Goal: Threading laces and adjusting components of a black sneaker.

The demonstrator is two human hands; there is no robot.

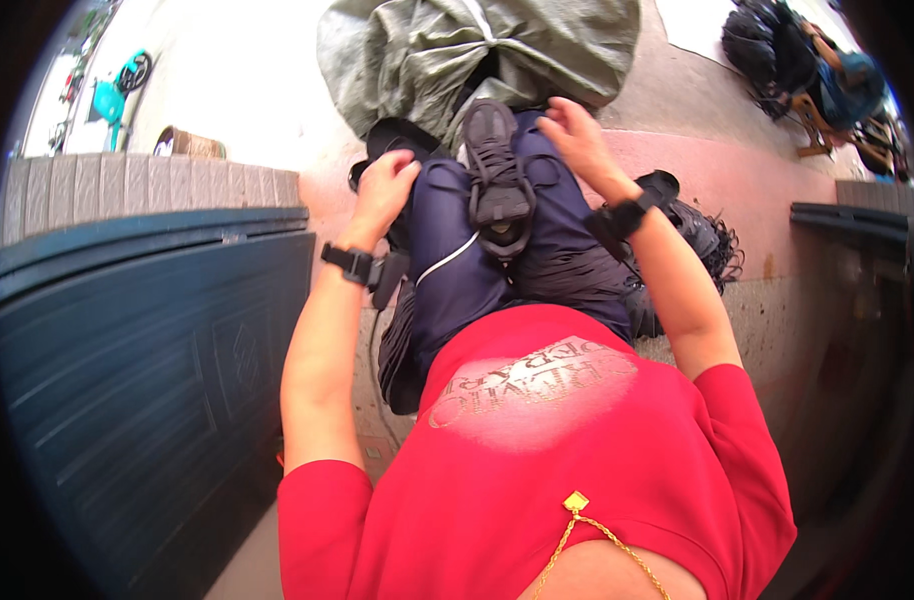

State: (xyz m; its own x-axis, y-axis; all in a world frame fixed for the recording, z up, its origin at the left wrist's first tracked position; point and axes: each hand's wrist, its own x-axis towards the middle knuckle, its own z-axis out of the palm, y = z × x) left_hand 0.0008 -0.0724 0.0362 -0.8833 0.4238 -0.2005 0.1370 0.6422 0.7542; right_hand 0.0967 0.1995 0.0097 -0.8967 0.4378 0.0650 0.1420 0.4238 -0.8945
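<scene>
A black lace-up shoe [499, 185] lies between my thighs, its toe end toward me and its sole partly hidden. My left hand [385, 188] is off to the shoe's left, above my left knee, with its fingers curled together. On the other side my right hand [579, 140] hovers by my right knee, fingers bent inward. Whatever thin thing either hand pinches is too small to make out. Neither hand touches the shoe. Dark straps with small devices circle both wrists.
A large grey-green sack [477, 50] stands in front of my knees. Black shoes and loose dark laces [712, 245] lie at my right. A blue door panel [157, 380] rises at my left. Another person [847, 85] sits at the far right beside a black heap [762, 50].
</scene>
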